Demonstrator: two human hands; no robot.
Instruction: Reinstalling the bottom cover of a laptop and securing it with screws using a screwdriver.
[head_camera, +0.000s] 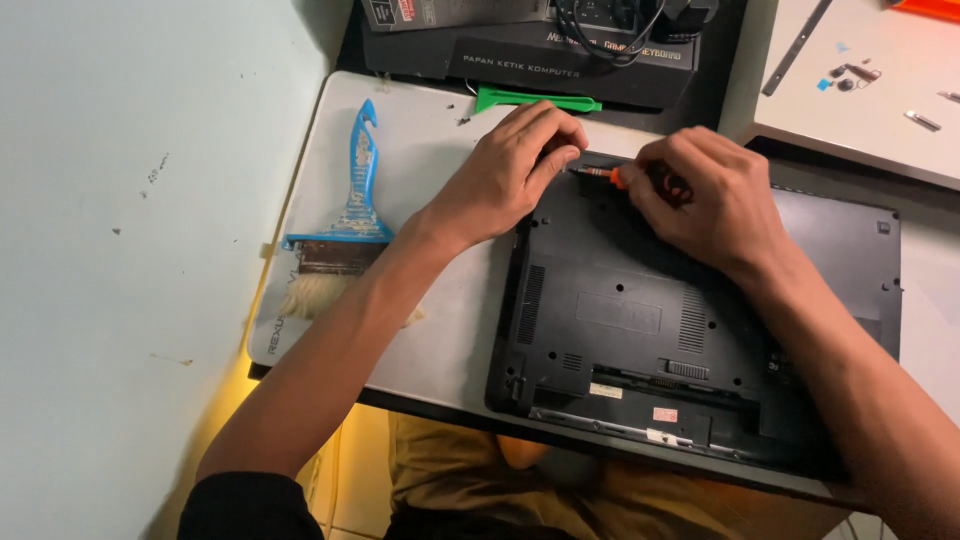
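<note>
pale wall fills the nine o'clock side, and beside it a grey work mat (440, 330) covers the desk. going left to right: one blue-handled brush (345, 215) lies on the mat at about nine o'clock, bristles toward the person. one green plastic pry tool (535, 99) lies at twelve o'clock, just in front of one dark keyboard box (560, 60). one black laptop (690, 330), turned underside up, takes the centre out to four o'clock.

the left hand (510, 170) rests at the laptop's far left corner, at about twelve o'clock, fingers curled together and pressing down on the case edge; whether they pinch anything under them i cannot tell. the right hand (710, 205), at one o'clock, is closed round one small screwdriver (600, 176) with an orange collar, its tip pointing left toward the left fingertips at the corner.

at two o'clock one light panel (860, 110) carries a few small loose metal parts, too small to count surely.

risks, as i judge them: the driver tip lies very near the left fingers, so a slip could jab them. a tilted tip could chew a screw head. a freed screw could roll off the mat edge toward the lap. the laptop overhangs the desk's near edge slightly, so heavy pressing might tip it.
</note>
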